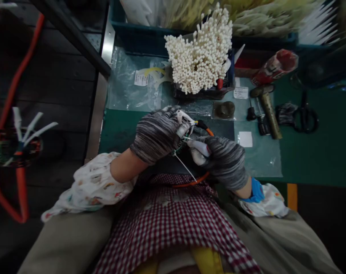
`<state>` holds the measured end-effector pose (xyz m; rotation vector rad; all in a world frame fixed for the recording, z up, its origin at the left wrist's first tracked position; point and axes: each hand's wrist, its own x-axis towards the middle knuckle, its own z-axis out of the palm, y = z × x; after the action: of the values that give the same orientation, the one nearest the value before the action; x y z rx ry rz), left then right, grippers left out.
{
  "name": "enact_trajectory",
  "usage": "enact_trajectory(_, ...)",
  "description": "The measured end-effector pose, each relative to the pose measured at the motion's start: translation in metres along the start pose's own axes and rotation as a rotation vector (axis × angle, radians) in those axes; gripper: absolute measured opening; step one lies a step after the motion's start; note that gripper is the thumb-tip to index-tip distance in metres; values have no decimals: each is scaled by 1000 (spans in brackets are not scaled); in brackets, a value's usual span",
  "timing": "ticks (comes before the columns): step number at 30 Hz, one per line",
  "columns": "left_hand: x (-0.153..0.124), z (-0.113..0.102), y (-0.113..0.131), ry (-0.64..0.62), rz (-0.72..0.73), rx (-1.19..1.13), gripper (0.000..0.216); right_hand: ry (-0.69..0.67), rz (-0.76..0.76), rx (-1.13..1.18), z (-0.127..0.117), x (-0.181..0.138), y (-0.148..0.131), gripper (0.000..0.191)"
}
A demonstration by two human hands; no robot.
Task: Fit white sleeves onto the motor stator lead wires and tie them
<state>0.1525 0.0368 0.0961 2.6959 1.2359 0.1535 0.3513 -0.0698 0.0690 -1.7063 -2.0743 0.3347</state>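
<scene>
Head view: well left of the wired part (pixel 180 145) held between the hands, a second wired ring (pixel 32 146), with three white sleeves standing from it, hangs beside thick orange tubing (pixel 21 64), off the desk (pixel 330 152). Touching the wired part from its left is the gloved left hand (pixel 161 129), the nearer of the two, its fingers curled closed around it; the part lies off their tips, toward the right hand. Its own long axis cannot be told, so much is covered. One thin white tie (pixel 186 166) trails from the wired part, slanting rightward and toward the person. Beyond it stands one bundle of white-tipped sticks (pixel 200 53), too many to count. Just right of the wired part is what looks like one pale tool (pixel 201 147), its long axis running mostly sideways, one end toward the part; the right hand (pixel 226 160) has its fingers closed on it, though their exact grip is partly hidden. Farther right and beyond the part lie one dark round lump (pixel 226 110), two black-handled tools (pixel 251 113), one hammer (pixel 268 108), one red can (pixel 276 68) and, rightmost, one pair of black scissors (pixel 306 118).
</scene>
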Motion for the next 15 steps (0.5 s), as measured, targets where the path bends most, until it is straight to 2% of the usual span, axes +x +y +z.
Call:
enact_trajectory(4, 19, -9, 6, -160, -63, 87, 48, 109, 30, -119, 14, 4, 7, 38)
enact_trajectory(8, 32, -15, 8, -223, -52, 137, 43, 164, 10, -159, 24, 9, 10, 35)
enact_trajectory(12, 41, -22, 13, -281, -101, 91, 47, 188, 93, -100, 21, 4, 11, 37)
enact_trajectory(15, 44, -24, 14, -285, -135, 64, 53, 253, 162, 58, 15, -6, 15, 33)
